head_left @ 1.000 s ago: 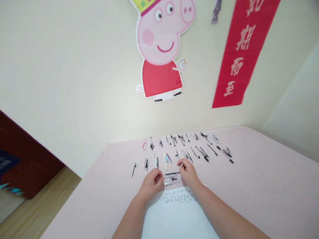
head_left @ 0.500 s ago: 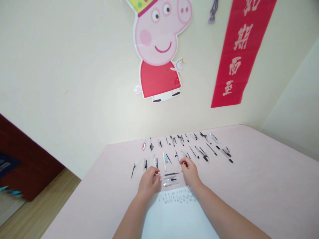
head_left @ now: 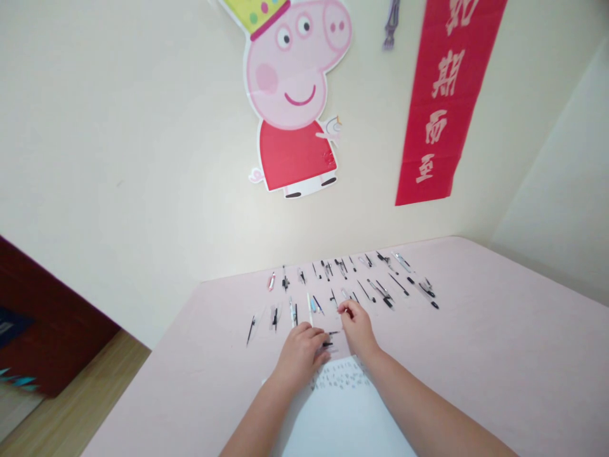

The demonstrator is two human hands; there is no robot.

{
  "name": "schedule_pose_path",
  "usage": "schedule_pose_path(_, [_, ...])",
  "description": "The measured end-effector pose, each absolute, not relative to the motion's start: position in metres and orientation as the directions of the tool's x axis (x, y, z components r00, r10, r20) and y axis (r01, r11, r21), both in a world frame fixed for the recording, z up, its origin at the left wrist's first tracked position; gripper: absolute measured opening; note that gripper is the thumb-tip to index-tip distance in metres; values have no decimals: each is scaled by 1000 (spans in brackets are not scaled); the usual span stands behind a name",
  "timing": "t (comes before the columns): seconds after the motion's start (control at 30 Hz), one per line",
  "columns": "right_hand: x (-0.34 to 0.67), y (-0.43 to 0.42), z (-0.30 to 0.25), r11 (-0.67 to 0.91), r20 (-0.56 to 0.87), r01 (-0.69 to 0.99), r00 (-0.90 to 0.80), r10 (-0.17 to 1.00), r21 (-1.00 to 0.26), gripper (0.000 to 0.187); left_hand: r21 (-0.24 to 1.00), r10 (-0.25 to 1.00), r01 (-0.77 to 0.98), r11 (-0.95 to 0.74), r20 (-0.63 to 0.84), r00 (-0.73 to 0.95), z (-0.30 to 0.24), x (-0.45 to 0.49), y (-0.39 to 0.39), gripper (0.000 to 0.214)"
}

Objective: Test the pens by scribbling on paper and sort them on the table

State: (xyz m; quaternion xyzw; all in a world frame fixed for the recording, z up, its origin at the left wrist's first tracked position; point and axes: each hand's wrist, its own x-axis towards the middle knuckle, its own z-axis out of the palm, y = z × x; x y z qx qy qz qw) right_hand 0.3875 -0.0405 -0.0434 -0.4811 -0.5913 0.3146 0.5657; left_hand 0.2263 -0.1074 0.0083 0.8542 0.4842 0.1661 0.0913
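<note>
My left hand (head_left: pixel 303 355) lies over a small group of pen parts (head_left: pixel 333 344) just above the paper, its thumb and fingers apart on either side of them. It hides most of the group; a few dark and clear ends stick out to the right. Close by, my right hand (head_left: pixel 358 329) is curled, thumb and fingertips together, near a thin black pen refill (head_left: pixel 333 298). What it holds, if anything, is too small to make out. Below both hands a white sheet of paper (head_left: pixel 352 419) carries rows of handwritten marks at its top.
Taken-apart pens, caps and refills lie in two rows across the pink table (head_left: pixel 499 330), among them a black cap (head_left: pixel 434 305) and a red-and-clear piece (head_left: pixel 271 281). Behind stands a wall with a cartoon pig cutout (head_left: pixel 297 152) and a red banner (head_left: pixel 440 114).
My left hand has moved right, from beside the pen parts to over them, covering most of them. My right hand stays curled in nearly the same place. The view has shifted slightly.
</note>
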Motion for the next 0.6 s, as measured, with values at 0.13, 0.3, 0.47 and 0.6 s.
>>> schedule_pose_path(0.13, [388, -40, -43, 350, 376, 202, 105, 921, -915, 16, 303, 838, 782, -545, 207, 504, 10, 228, -107, 24])
schedule_pose_path(0.3, [388, -41, -42, 350, 379, 211, 111, 919, -912, 16, 302, 832, 775, -555, 210, 514, 3, 227, -109, 25])
schedule_pose_path(0.47, [388, -39, -45, 344, 371, 217, 103, 923, -914, 17, 235, 807, 775, -587, 247, 536, -6, 225, -110, 26])
schedule_pose_path(0.6, [388, -39, -46, 349, 379, 220, 113, 919, -911, 17, 148, 770, 761, -631, 235, 593, -9, 225, -108, 28])
